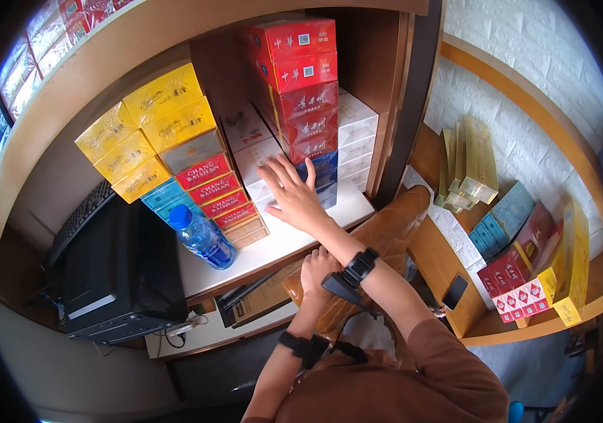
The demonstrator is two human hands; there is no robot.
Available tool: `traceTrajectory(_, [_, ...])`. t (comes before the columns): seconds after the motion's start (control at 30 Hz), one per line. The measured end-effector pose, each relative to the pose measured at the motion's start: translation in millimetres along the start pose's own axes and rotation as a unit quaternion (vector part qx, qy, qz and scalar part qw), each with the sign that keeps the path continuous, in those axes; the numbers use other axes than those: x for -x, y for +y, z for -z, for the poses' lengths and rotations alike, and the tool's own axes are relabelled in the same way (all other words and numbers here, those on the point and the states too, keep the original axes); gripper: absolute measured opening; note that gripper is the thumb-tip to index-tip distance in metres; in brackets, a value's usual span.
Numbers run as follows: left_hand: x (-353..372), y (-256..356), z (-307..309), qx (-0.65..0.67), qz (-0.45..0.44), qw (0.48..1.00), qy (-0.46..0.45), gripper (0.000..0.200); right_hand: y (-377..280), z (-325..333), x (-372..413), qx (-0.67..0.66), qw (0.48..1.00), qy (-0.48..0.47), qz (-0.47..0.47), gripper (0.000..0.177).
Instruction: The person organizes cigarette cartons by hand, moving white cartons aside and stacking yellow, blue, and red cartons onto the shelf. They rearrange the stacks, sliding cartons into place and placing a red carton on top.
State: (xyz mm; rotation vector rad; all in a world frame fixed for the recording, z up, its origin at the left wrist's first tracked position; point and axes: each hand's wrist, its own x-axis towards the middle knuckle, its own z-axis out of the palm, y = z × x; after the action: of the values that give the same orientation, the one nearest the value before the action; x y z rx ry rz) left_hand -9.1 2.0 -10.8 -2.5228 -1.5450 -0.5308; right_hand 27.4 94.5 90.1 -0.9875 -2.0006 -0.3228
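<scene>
My right hand [293, 196] is spread open with nothing in its grip. Its fingertips are at the white cartons [253, 156] between the two taller stacks. Beside it, to the right, rises a stack of red cartons [308, 116] with blue ones [327, 169] at its base. My left hand [318, 273] is curled closed by the shelf's front edge, below my right forearm, with nothing visible in it. Left of my hands, yellow cartons [174, 120] and red Chang Baishan cartons [215, 189] are piled beside a blue-capped bottle [206, 240].
A black computer case [122, 261] stands at the left. White cartons [356, 141] are stacked behind the red ones. A brown leather seat [386, 225] is at the right, near a wooden shelf with a phone [454, 292], gold cartons [478, 158] and yellow cartons [571, 261].
</scene>
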Motion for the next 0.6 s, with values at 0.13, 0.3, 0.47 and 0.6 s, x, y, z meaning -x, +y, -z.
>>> traceTrajectory(0.13, [-0.7,1.7,2.4,-0.018,0.02,0.999,-0.032,0.016,-5.3,-18.9,5.5,0.098,0.994,-0.006,-0.039,0.048])
traceTrajectory(0.3, [-3.3,9.7,28.4,0.076,0.057,0.991,-0.089,0.029,-15.9,-8.7,50.8,0.144,0.986,0.085,0.02,0.045])
traceTrajectory(0.47, [4.5,0.7,-6.3,0.088,0.042,0.995,-0.036,0.03,-52.2,80.4,92.9,0.095,0.985,0.113,0.091,0.03])
traceTrajectory(0.6, [19.5,0.4,-96.6,0.443,0.09,0.884,0.116,0.031,-65.9,168.2,112.5,-0.045,0.99,0.096,0.092,0.039])
